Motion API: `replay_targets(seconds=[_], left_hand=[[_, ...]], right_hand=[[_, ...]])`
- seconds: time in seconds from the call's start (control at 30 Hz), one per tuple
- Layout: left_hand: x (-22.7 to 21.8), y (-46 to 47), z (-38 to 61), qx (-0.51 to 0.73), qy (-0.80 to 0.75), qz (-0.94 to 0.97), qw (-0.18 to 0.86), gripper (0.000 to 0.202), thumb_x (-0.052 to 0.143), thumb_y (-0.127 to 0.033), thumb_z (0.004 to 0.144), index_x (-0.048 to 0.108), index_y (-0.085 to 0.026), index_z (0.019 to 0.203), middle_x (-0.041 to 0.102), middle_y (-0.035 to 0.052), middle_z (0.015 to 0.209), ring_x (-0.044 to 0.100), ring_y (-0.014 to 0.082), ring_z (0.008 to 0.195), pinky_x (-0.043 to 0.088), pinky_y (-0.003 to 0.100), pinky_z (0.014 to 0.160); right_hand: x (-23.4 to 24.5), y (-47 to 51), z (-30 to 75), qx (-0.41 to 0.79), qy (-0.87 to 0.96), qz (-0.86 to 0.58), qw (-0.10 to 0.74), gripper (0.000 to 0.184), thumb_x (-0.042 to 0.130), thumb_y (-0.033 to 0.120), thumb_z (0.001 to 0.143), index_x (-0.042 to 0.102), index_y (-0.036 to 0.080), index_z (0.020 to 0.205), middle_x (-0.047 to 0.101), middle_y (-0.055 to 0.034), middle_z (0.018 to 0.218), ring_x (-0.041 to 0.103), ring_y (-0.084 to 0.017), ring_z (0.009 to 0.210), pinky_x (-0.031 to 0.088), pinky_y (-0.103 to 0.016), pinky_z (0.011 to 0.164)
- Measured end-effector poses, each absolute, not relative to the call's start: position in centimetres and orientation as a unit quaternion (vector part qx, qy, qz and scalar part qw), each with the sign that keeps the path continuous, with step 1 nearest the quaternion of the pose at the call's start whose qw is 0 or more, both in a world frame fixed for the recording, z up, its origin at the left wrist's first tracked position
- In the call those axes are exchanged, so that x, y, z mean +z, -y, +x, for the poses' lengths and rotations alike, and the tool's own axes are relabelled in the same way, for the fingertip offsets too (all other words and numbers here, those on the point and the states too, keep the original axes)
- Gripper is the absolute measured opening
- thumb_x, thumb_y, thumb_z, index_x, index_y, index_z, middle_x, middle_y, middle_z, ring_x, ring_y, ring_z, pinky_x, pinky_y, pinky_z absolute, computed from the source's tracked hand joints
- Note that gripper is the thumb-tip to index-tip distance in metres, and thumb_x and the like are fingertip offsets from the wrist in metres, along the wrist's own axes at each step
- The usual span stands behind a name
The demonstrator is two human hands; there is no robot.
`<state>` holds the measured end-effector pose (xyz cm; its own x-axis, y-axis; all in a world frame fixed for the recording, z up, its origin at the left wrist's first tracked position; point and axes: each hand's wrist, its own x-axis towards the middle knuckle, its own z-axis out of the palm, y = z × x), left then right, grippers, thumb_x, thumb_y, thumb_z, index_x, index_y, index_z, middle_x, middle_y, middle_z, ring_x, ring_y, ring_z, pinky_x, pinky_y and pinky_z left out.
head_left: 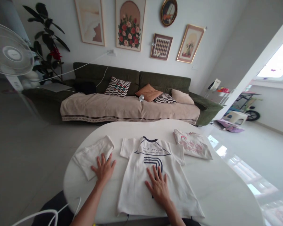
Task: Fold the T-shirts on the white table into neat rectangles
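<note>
Matt cloth T-shirt (137,177) and smooth, faintly glossy tabletop (219,188)

White T-shirt (135,188) spread flat before me, front up, dark neckline toward the far edge of the table (228,194), hem by the near edge, short sleeves out, dark lettering and curved stripes, folded white garment (94,150) to my left, slightly creased, near the left edge

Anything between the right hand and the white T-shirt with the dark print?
Nothing visible. The right hand lies spread on the front of the T-shirt. The left hand is off to the side, on the plain white garment.
</note>
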<state>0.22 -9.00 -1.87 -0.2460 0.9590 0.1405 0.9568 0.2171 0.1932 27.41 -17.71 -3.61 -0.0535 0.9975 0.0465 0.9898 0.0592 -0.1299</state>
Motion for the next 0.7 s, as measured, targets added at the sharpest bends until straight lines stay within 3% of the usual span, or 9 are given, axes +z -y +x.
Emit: replay_targets(seconds=[0.13,0.27,0.33,0.53,0.7], left_hand=[[-0.2,9.1,3.0,0.149,-0.759,0.633,-0.022,0.044,0.03,-0.035,0.088,0.04,-0.023,0.129,0.025,0.0164,0.141,0.015,0.0374,0.129,0.022,0.066,0.089],[0.5,10.1,8.0,0.186,-0.557,0.809,-0.014,0.047,0.029,-0.029,0.088,0.03,-0.024,0.135,0.021,0.0078,0.145,0.012,0.0266,0.133,0.018,0.054,0.101],[-0.1,10.1,9.6,0.167,-0.517,0.839,0.03,0.049,0.032,-0.031,0.087,0.028,-0.025,0.135,0.023,0.0064,0.144,0.015,0.0265,0.132,0.02,0.051,0.102],[-3.0,9.7,9.0,0.145,-0.589,0.794,0.042,0.056,0.037,-0.048,0.083,0.033,-0.025,0.133,0.025,0.0075,0.143,0.015,0.0296,0.131,0.019,0.054,0.1],[-3.3,11.0,8.7,0.146,-0.633,0.76,0.015,0.057,0.036,-0.049,0.083,0.031,-0.025,0.134,0.024,0.0071,0.144,0.014,0.03,0.132,0.015,0.058,0.099]], right_hand=[[-3.4,17.2,27.2,0.032,0.728,-0.682,0.062,0.055,0.025,0.058,0.084,0.018,0.038,0.135,0.013,-0.0016,0.146,0.007,-0.031,0.132,0.017,-0.061,0.097],[-3.1,16.7,27.1,0.037,0.732,-0.677,0.061,0.055,0.027,0.057,0.084,0.018,0.037,0.135,0.013,-0.0022,0.146,0.007,-0.031,0.132,0.016,-0.061,0.098],[-3.1,16.6,27.1,0.038,0.734,-0.675,0.06,0.056,0.027,0.057,0.084,0.018,0.037,0.135,0.012,-0.0024,0.146,0.006,-0.032,0.132,0.016,-0.061,0.097],[-3.2,16.7,27.4,0.046,0.747,-0.661,0.058,0.057,0.023,0.059,0.084,0.015,0.037,0.136,0.009,-0.0015,0.146,0.005,-0.032,0.132,0.015,-0.062,0.098],[-2.8,17.1,27.7,0.06,0.764,-0.639,0.067,0.057,0.023,0.06,0.084,0.012,0.04,0.136,0.008,0.0004,0.146,0.006,-0.032,0.132,0.016,-0.061,0.098]])
